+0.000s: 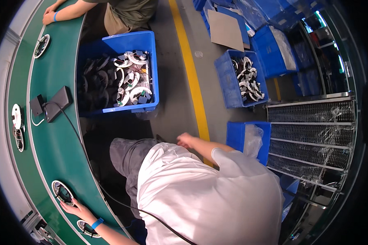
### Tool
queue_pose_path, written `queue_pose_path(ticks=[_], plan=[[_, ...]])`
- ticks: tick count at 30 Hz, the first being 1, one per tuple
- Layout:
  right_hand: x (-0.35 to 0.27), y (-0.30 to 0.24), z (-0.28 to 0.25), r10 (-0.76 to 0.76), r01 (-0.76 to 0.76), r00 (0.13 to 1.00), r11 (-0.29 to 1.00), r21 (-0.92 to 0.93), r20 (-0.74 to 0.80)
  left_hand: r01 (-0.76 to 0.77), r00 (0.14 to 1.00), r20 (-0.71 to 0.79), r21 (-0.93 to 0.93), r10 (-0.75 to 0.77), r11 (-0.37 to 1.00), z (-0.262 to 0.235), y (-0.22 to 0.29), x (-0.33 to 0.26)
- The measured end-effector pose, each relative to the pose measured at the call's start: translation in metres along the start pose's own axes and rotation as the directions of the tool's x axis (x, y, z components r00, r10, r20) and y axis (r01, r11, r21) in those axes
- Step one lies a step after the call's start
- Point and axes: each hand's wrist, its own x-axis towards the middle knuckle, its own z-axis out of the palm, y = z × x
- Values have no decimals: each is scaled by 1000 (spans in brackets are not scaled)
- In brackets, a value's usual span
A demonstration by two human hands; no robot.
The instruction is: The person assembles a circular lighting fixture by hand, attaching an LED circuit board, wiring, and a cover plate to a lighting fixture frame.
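Observation:
My left hand (74, 208), with a blue band on its wrist, is at the near edge of the green bench. Its thumb and fingers close on the rim of a ring-shaped part (55, 187), white-edged with a dark middle. Beside that wrist lies a second ring-shaped part (84, 228), partly covered by my forearm. Away from the bench, my right hand (186, 140) hangs beside my body over the floor. Its fingers look curled together and slightly blurred, and I see nothing in them.
A black box with a cable (61, 101) lies on the green bench (55, 151); the cable crosses to my body. More rings (41, 46) lie further along. A blue bin (153, 73) holds many white ring parts. Another person's hand (49, 17) rests at the far end. Blue crates and racks (310, 134) stand right.

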Motion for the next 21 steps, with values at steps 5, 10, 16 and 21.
queue_pose_path(ticks=[5, 10, 16, 21], plan=[[-14, -46, -58, -134, 180, 966, 963, 202, -223, 70, 997, 34, -47, -68, 996, 16, -6, -15], [-10, -81, -33, -798, 860, 270, 451, -237, -538, 117, 991, 77, -141, -107, 983, 25, 16, -17], [-182, -230, 71, -986, 908, -124, -66, -413, -115, 191, 979, 105, -197, -173, 962, 10, 39, -12], [-99, -350, 67, -983, 609, 183, 96, -788, 21, 238, 969, 120, -214, -216, 948, 3, 42, -9]])
